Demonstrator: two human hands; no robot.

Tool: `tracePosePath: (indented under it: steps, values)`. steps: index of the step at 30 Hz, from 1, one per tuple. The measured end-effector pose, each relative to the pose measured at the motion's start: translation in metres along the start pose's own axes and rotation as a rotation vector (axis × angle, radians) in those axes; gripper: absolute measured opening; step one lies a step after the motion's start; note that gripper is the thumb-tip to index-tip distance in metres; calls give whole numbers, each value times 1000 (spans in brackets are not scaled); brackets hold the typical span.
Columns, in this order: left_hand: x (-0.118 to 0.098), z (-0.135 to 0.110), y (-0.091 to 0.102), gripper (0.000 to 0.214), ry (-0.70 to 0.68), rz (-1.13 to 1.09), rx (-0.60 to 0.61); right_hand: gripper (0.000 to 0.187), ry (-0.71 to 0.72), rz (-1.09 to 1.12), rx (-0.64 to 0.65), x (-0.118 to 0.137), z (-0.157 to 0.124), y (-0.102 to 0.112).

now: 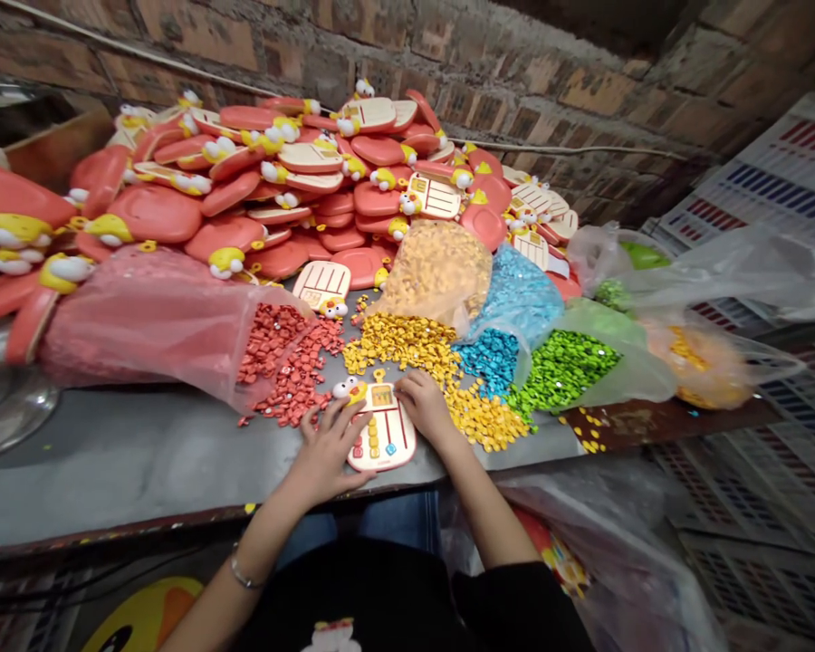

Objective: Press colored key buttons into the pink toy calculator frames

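Observation:
A cream toy calculator [383,433] with a yellow chick head lies at the near edge of the grey table [129,453]. It has some coloured buttons in it. My left hand [326,448] rests on its left side, fingers curled against the edge. My right hand [425,407] sits on its upper right corner, fingers bent as if pinching something too small to make out. Loose red buttons [289,362] lie to the left, yellow buttons [414,349] just behind, blue buttons [493,353] and green buttons [563,367] to the right.
A big heap of red and cream calculator shells [299,181] fills the back of the table against a brick wall [516,81]. Plastic bags of buttons [441,267] spill forward. White crates [774,181] stand at the right. A plastic bag [604,561] hangs below the table.

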State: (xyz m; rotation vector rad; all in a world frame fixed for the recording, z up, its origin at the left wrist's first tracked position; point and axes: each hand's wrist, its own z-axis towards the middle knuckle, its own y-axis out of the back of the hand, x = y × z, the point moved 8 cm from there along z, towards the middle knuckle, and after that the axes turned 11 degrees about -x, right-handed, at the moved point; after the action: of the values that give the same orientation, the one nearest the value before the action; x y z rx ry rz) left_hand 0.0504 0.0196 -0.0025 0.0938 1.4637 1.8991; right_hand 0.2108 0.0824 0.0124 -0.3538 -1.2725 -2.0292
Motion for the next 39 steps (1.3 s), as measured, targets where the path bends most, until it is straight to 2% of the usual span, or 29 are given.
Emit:
tracePosePath:
  steps: [5, 9, 12, 17, 18, 20, 22, 23, 24, 26, 28, 30, 32, 36, 39]
  values:
    - [0, 0, 1, 72, 9, 10, -12, 15, 44, -51, 29, 0, -10, 1]
    - [-1, 0, 1, 71, 14, 1, -16, 6, -73, 84, 50, 2, -22, 5]
    - [-1, 0, 2, 72, 11, 0, -17, 14, -136, 173, 54, 8, -25, 2]
    - [0, -1, 1, 68, 29, 1, -13, 17, -129, 319, 238, 18, -30, 1]
    - [0, -1, 1, 68, 28, 4, -12, 18, -155, 342, 226, 12, -32, 8]
    - [0, -1, 1, 68, 23, 10, -12, 15, -247, 312, 66, -15, -31, 35]
    - [-1, 0, 2, 69, 16, 16, -13, 15, -343, 147, -191, -52, -29, 72]
    - [-1, 0, 2, 69, 13, 17, -12, 15, -363, 35, -288, -68, -28, 88]
    - [-2, 0, 2, 68, 11, 18, -11, 15, -355, -75, -332, -81, -26, 98]
    - [-2, 0, 2, 68, 8, 18, -9, 16, -297, -244, -281, -100, -15, 102]
    - [-2, 0, 1, 69, 9, 18, -8, 18, -243, -347, -160, -112, -5, 95]
    - [-1, -1, 0, 69, 12, 17, -10, 20, -231, -408, -92, -118, 0, 88]
    - [0, -1, -1, 69, 17, 8, -15, 21, -237, -428, -100, -119, 2, 89]
    - [1, -1, -1, 68, 18, -15, -25, 13, -239, -316, -225, -105, -3, 97]
    - [2, -1, -1, 67, 19, -15, -22, 15, -223, -135, -323, -75, -8, 93]
